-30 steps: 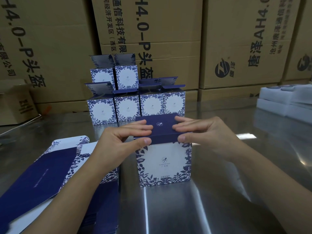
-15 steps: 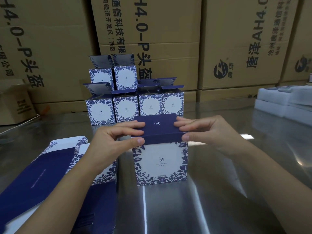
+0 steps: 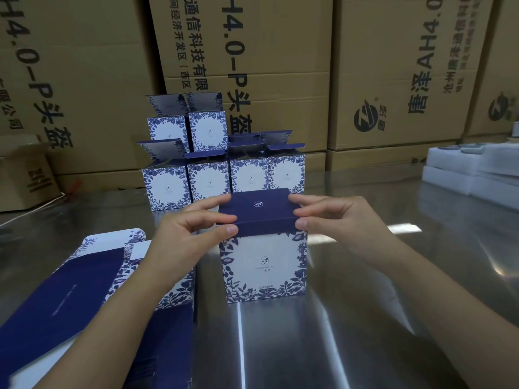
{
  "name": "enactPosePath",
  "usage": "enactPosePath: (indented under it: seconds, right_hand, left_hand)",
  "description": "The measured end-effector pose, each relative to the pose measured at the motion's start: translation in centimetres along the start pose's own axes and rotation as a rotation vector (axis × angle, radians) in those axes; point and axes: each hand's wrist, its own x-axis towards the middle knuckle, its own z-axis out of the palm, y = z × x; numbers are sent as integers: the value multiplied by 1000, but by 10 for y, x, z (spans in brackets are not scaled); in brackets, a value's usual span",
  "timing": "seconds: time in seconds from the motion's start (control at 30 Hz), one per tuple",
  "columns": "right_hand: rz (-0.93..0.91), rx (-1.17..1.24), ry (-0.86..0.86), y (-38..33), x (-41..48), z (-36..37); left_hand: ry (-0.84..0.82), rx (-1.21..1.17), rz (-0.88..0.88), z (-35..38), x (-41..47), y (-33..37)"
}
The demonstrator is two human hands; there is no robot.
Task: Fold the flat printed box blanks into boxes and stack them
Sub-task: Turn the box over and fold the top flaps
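Here, hands [image 3: 179, 242] [image 3: 339, 220] pinch a matte rectangular lid [image 3: 258, 210].

Steel table [image 3: 365, 304]: near box [image 3: 264, 265], stacked boxes [image 3: 209, 182], flat blanks [image 3: 70, 299], foam blocks [image 3: 463, 169].

The left hand [image 3: 179, 240] has drawn its fingers [image 3: 213, 219] from the middle of the lid [image 3: 261, 209] to its left edge. The box [image 3: 264, 265] stands slightly farther off on the desk [image 3: 365, 304].

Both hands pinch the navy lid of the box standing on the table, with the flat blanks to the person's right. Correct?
No: the head view shows the flat blanks on the person's left. The left hand and right hand do pinch the lid.
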Motion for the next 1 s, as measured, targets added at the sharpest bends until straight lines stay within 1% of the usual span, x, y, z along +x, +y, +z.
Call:
enactPosePath:
  seconds: [0.07, 0.13, 0.23, 0.37, 0.43, 0.53, 0.63, 0.73, 0.77, 0.87, 1.0]
  right_hand:
    - [-20, -28, 77, 7, 1, 3]
    - [-42, -82, 124, 13, 0, 5]
    - [-54, -122, 153, 19, -1, 6]
    - [-74, -154, 159, 22, -3, 11]
    - [-108, -225, 175, 21, -4, 14]
    - [-136, -233, 189, 19, -5, 17]
    - [-225, -360, 190, 17, -7, 20]
    - [-360, -575, 182, 15, -7, 24]
    - [-375, -615, 177, 15, -7, 25]
    - [-343, -593, 175, 17, -8, 27]
    - [-248, -414, 180, 21, -9, 27]
  left_hand:
    - [46, 54, -3, 2, 0, -3]
    - [47, 123, 30, 4, 1, -5]
    - [37, 192, 45, 4, 0, -9]
    - [74, 246, 42, 5, -2, -8]
    - [87, 271, 80, 6, -3, -5]
    - [100, 341, 190, 11, -8, -3]
    - [148, 458, 282, 19, -12, -1]
    - [159, 474, 302, 23, -14, 3]
    - [160, 477, 302, 24, -15, 3]
    - [163, 461, 265, 25, -15, 1]
    - [172, 318, 148, 27, -14, 0]
